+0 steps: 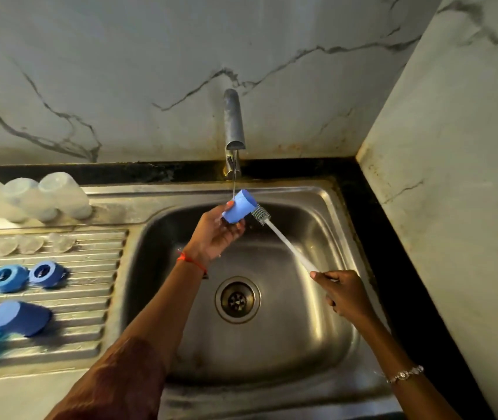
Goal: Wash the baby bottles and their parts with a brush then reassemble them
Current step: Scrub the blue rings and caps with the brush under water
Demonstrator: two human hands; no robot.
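Two grasping grips over the sink (pixel 317 313): left hand (pixel 214 234) on blue cap (pixel 239 206), right hand (pixel 343 294) on brush handle (pixel 287 244).

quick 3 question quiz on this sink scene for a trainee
1. True or false: the tap is running.
2. Fill in: the left hand holds a blue ___.
3. The brush is held by: A the left hand, B the right hand.
Key: 1 true; 2 cap; 3 B.
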